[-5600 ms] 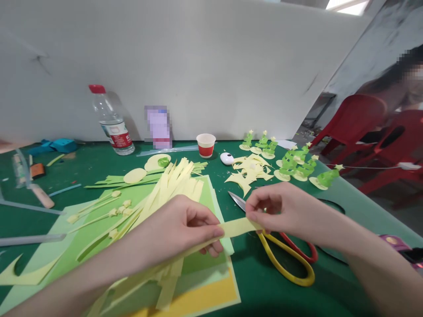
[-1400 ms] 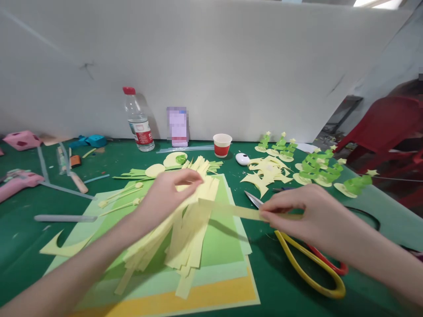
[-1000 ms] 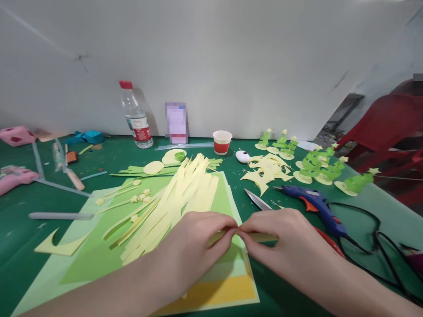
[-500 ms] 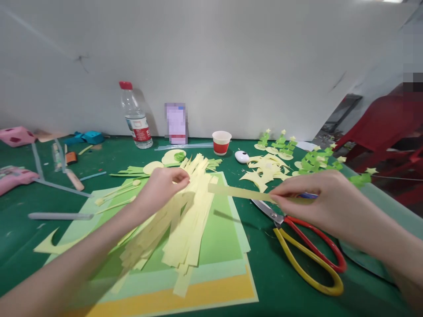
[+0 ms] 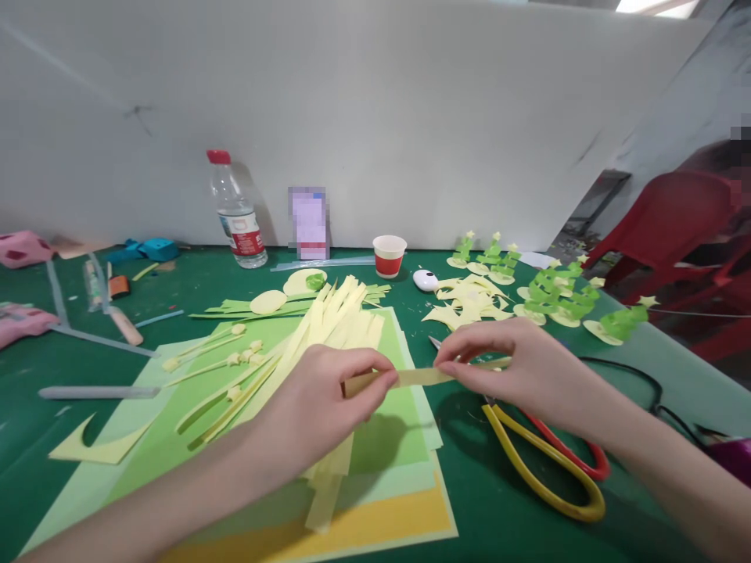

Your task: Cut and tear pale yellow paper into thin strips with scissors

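Note:
A pale yellow paper strip point(image 5: 423, 377) is stretched between my two hands, above the green paper sheets. My left hand point(image 5: 346, 387) pinches its left part between thumb and fingers. At its other side, my right hand point(image 5: 490, 356) pinches it too, and an end shows past the fingers. Beneath my left hand lies a heap of pale yellow paper strips point(image 5: 346, 313), partly covered by the hand and forearm. Scissors point(image 5: 543, 461) with one yellow and one red handle lie below my right hand, their blades mostly hidden by it.
Stacked green and orange paper sheets point(image 5: 404, 508) lie in front. Paper offcuts point(image 5: 469, 301), a paper cup point(image 5: 389, 256), a white egg-shaped object point(image 5: 425, 280) and a water bottle point(image 5: 238, 215) stand or lie behind. Green paper plants point(image 5: 557, 289) are at right; a pink glue gun point(image 5: 23, 324) at left.
My left hand has moved right and nearer to me and now grips the strip. My right hand has moved left with it, over the scissors.

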`<state>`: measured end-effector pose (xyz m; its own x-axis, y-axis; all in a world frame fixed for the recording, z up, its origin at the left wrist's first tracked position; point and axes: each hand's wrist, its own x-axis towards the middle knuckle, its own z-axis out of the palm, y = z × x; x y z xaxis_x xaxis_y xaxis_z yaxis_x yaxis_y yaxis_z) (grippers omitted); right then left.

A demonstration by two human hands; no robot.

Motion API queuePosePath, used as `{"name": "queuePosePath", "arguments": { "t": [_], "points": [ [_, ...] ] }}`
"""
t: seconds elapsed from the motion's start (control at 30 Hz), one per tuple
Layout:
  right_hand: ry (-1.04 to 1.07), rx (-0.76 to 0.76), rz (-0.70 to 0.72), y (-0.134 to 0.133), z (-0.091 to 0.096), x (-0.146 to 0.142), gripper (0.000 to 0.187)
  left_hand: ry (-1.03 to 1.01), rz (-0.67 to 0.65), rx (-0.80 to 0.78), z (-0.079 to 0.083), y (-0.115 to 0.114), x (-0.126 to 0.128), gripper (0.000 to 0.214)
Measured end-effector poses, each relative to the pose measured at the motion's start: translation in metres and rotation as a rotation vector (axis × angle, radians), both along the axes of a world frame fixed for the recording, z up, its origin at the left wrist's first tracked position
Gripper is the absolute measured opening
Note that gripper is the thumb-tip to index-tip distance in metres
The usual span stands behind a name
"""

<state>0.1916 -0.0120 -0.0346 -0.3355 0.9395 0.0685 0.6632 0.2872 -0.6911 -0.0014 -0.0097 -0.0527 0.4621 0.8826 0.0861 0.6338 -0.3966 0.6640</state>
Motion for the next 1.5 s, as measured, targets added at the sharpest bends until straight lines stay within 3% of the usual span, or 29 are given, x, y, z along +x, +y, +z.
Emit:
{"name": "queuePosePath", "arguments": {
  "t": [0.2,0.47,0.6,0.8,0.97,1.03,1.1,1.2,1.23,1.3,1.33,1.43,1.5],
  "points": [
    [0.049,-0.028,0.061,-0.009,-0.004,-0.011,0.009,-0.017,-0.068,0.068,-0.003,-0.011,0.004,0.027],
    [0.038,-0.172,0.051,-0.009,0.003,-0.001,0.011,0.024,-0.115,0.301,-0.001,-0.017,0.0,0.022],
    [-0.004,-0.178,0.003,-0.011,0.008,0.007,0.011,0.009,-0.054,0.333,0.01,-0.014,-0.005,0.024],
    [-0.073,-0.159,-0.067,-0.007,0.019,0.025,0.017,-0.098,0.141,0.346,0.027,0.001,-0.021,0.02],
    [-0.09,-0.261,-0.099,0.003,0.023,0.053,0.022,-0.171,0.374,0.229,0.034,0.018,-0.04,0.021],
    [-0.173,-0.253,-0.19,0.01,0.023,0.063,0.023,-0.263,0.471,0.208,0.035,0.025,-0.048,0.018],
    [-0.236,-0.139,-0.327,0.015,0.023,0.065,0.023,-0.458,0.485,0.153,0.033,0.032,-0.053,0.014],
    [-0.174,0.33,-0.429,0.012,0.021,0.05,0.019,-0.7,0.301,-0.187,0.025,0.037,-0.049,0.008],
    [-0.122,0.531,-0.401,0.008,0.019,0.041,0.015,-0.709,0.234,-0.325,0.021,0.036,-0.045,0.008],
    [-0.144,0.828,-0.215,-0.001,0.012,0.021,0.012,-0.669,0.135,-0.499,0.013,0.033,-0.033,0.011],
    [-0.186,0.889,-0.088,-0.005,0.008,0.012,0.013,-0.647,0.096,-0.558,0.009,0.03,-0.027,0.013],
    [-0.223,0.781,0.146,-0.013,-0.006,-0.005,0.024,-0.616,-0.027,-0.722,0.003,0.021,-0.015,0.019],
    [-0.201,0.653,0.176,-0.015,-0.013,-0.009,0.026,-0.62,-0.081,-0.788,0.002,0.017,-0.012,0.02]
  ]
}}
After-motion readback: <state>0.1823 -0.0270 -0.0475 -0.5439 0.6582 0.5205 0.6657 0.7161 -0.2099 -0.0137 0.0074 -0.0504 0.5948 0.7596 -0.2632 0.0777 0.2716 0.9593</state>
